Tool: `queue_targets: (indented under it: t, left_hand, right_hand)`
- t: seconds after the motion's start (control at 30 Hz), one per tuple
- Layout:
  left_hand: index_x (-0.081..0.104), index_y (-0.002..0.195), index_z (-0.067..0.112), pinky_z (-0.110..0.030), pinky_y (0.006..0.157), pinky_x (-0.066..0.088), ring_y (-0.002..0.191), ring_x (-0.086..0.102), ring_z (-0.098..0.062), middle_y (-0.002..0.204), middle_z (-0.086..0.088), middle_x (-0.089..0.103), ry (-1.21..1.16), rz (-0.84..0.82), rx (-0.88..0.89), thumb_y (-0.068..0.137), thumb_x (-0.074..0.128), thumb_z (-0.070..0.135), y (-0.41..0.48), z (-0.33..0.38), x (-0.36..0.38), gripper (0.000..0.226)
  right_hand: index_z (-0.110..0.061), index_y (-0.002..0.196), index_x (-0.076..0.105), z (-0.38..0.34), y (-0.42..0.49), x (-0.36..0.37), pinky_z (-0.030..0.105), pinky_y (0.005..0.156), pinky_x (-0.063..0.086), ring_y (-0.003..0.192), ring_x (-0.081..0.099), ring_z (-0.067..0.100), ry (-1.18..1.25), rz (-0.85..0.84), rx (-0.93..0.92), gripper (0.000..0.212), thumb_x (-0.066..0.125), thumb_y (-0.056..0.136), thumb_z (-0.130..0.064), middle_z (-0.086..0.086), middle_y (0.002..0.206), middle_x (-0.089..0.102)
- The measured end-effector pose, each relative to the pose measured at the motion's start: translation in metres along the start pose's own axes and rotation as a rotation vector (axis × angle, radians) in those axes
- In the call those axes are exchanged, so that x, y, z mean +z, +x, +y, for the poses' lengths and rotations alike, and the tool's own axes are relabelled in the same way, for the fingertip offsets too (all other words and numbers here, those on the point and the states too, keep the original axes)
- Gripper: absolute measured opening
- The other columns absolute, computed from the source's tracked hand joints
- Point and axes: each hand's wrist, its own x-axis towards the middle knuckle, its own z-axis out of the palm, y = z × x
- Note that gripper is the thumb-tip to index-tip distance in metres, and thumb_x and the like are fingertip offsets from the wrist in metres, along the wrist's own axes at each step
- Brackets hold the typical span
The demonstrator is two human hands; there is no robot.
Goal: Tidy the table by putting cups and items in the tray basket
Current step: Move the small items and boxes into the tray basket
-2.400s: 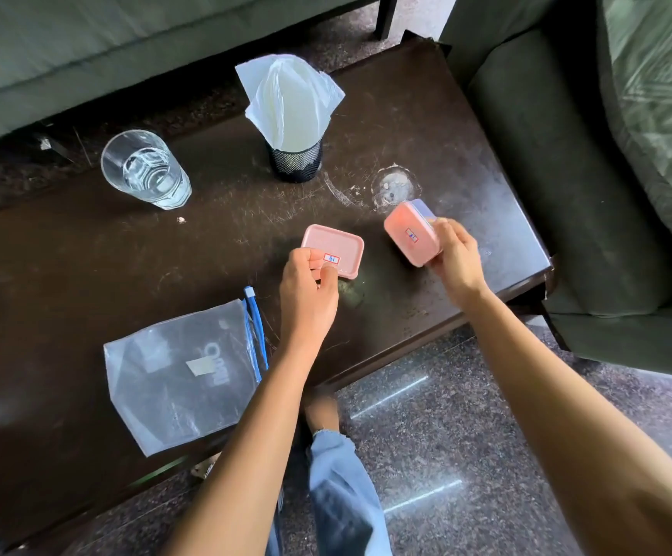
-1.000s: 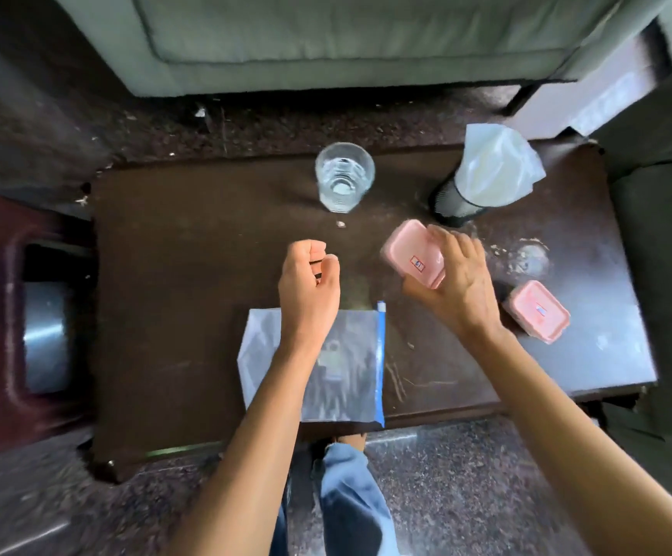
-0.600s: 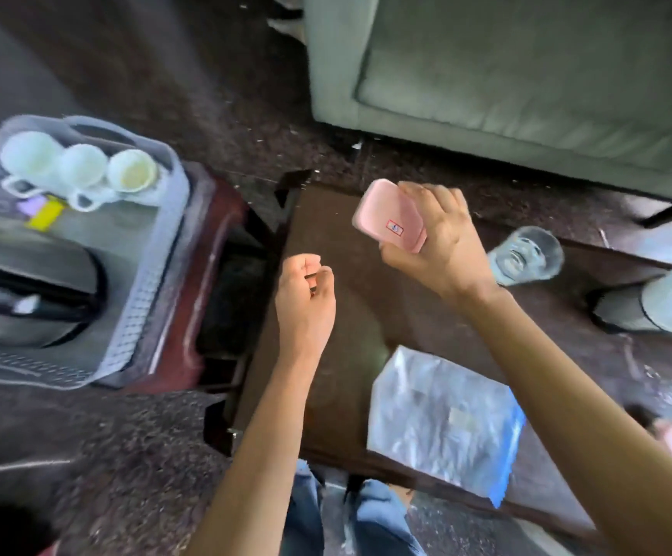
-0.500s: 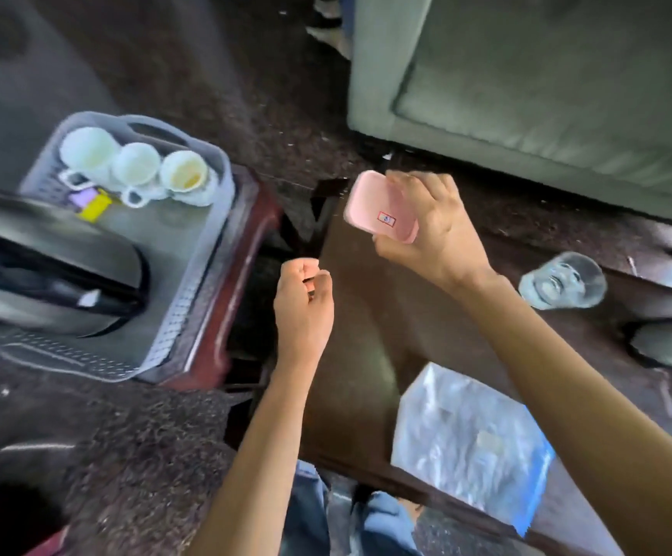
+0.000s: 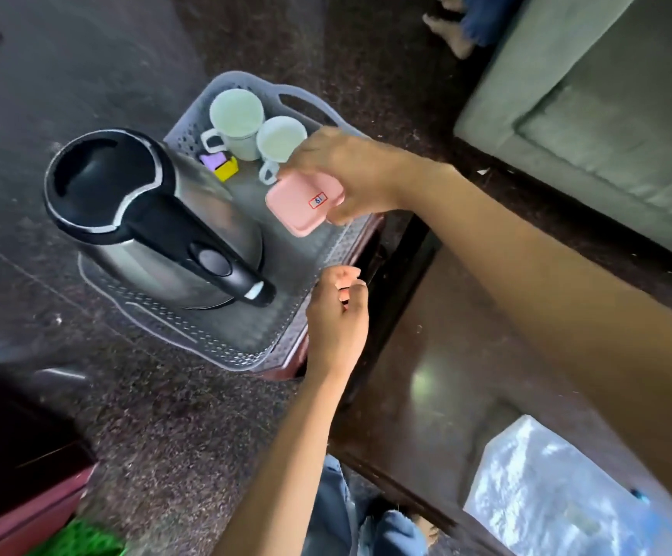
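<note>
Pink container (image 5: 301,204) pinched beneath right grip (image 5: 344,170), above grey basket (image 5: 242,355)

A grey-green sofa (image 5: 607,126) stands on dark speckled floor (image 5: 166,427) beside a dark table (image 5: 426,395).

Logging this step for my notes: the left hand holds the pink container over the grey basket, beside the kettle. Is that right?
No: the right hand holds the pink container, as the head view shows; the left hand is curled with nothing visible in it. The rest stands: it is over the grey basket, beside the kettle.
</note>
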Motion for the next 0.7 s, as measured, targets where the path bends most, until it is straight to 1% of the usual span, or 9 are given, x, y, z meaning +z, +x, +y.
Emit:
queue_targets:
  t: [0.07, 0.17, 0.23, 0.3, 0.37, 0.47, 0.57, 0.63, 0.7]
  left_hand:
    - [0.058, 0.103, 0.011, -0.005, 0.074, 0.041, 0.081, 0.056, 0.01, 0.095, 0.012, 0.061, -0.023, -0.031, -0.025, 0.091, 0.05, 0.009, 0.0, -0.005, -0.002, 0.014]
    - [0.058, 0.102, 0.012, -0.001, 0.072, 0.04, 0.081, 0.056, 0.01, 0.092, 0.014, 0.06, -0.032, -0.052, -0.042, 0.092, 0.05, 0.007, 0.001, -0.01, -0.004, 0.014]
    - [0.058, 0.101, 0.012, -0.001, 0.072, 0.04, 0.082, 0.056, 0.009, 0.09, 0.017, 0.059, -0.031, -0.065, -0.046, 0.092, 0.05, 0.006, 0.001, -0.012, -0.005, 0.013]
    - [0.058, 0.101, 0.011, -0.001, 0.072, 0.04, 0.083, 0.057, 0.007, 0.089, 0.016, 0.059, -0.03, -0.08, -0.039, 0.091, 0.05, 0.005, 0.0, -0.012, -0.005, 0.013]
    - [0.057, 0.101, 0.01, -0.002, 0.072, 0.041, 0.085, 0.057, 0.005, 0.092, 0.011, 0.061, -0.027, -0.101, -0.035, 0.092, 0.051, 0.006, 0.0, -0.012, -0.003, 0.013]
    - [0.058, 0.104, 0.01, -0.001, 0.072, 0.041, 0.087, 0.056, 0.004, 0.1, 0.003, 0.063, -0.004, -0.114, -0.02, 0.092, 0.051, 0.008, 0.003, -0.011, -0.001, 0.014]
    - [0.058, 0.103, 0.013, 0.0, 0.071, 0.039, 0.086, 0.056, 0.006, 0.1, 0.004, 0.064, 0.016, -0.11, -0.019, 0.092, 0.051, 0.01, 0.006, -0.007, 0.0, 0.014]
    - [0.058, 0.104, 0.015, 0.002, 0.069, 0.038, 0.086, 0.055, 0.008, 0.098, 0.008, 0.062, 0.031, -0.107, -0.024, 0.092, 0.05, 0.011, 0.009, -0.004, -0.001, 0.015]
    - [0.058, 0.106, 0.015, 0.003, 0.069, 0.037, 0.086, 0.054, 0.01, 0.097, 0.011, 0.06, 0.051, -0.107, -0.014, 0.093, 0.05, 0.012, 0.01, -0.001, -0.001, 0.016]
  right_hand:
    - [-0.025, 0.133, 0.051, -0.001, 0.019, 0.004, 0.043, 0.097, 0.043, 0.118, 0.047, 0.024, -0.067, -0.123, -0.017, 0.073, 0.076, 0.064, -0.019, 0.002, 0.124, 0.057]
    - [-0.029, 0.133, 0.051, -0.002, 0.036, 0.011, 0.046, 0.091, 0.047, 0.116, 0.05, 0.026, -0.153, -0.302, -0.036, 0.076, 0.081, 0.063, -0.021, 0.002, 0.121, 0.058]
    - [-0.031, 0.132, 0.053, -0.002, 0.041, 0.014, 0.047, 0.091, 0.048, 0.115, 0.053, 0.026, -0.159, -0.383, -0.021, 0.075, 0.083, 0.064, -0.018, 0.002, 0.122, 0.059]
    - [-0.031, 0.131, 0.054, -0.001, 0.041, 0.016, 0.046, 0.093, 0.047, 0.115, 0.053, 0.025, -0.138, -0.429, 0.003, 0.07, 0.082, 0.069, -0.014, 0.0, 0.122, 0.06]
    - [-0.032, 0.131, 0.054, -0.001, 0.041, 0.017, 0.046, 0.094, 0.047, 0.114, 0.053, 0.025, -0.118, -0.448, 0.028, 0.066, 0.077, 0.073, -0.009, 0.0, 0.124, 0.059]
    - [-0.034, 0.132, 0.053, -0.002, 0.042, 0.018, 0.046, 0.094, 0.048, 0.113, 0.055, 0.027, -0.076, -0.479, 0.084, 0.061, 0.062, 0.081, -0.002, 0.002, 0.127, 0.057]
    - [-0.035, 0.134, 0.051, -0.005, 0.036, 0.019, 0.044, 0.094, 0.049, 0.113, 0.056, 0.027, -0.034, -0.481, 0.148, 0.062, 0.052, 0.083, 0.0, 0.002, 0.131, 0.055]
    - [-0.034, 0.137, 0.048, -0.005, 0.029, 0.02, 0.038, 0.097, 0.046, 0.119, 0.053, 0.025, 0.013, -0.416, 0.169, 0.065, 0.049, 0.083, 0.001, 0.001, 0.136, 0.053]
    - [-0.03, 0.137, 0.049, -0.003, 0.016, 0.018, 0.032, 0.097, 0.042, 0.123, 0.05, 0.021, 0.075, -0.244, 0.173, 0.065, 0.047, 0.081, 0.004, 0.0, 0.136, 0.054]
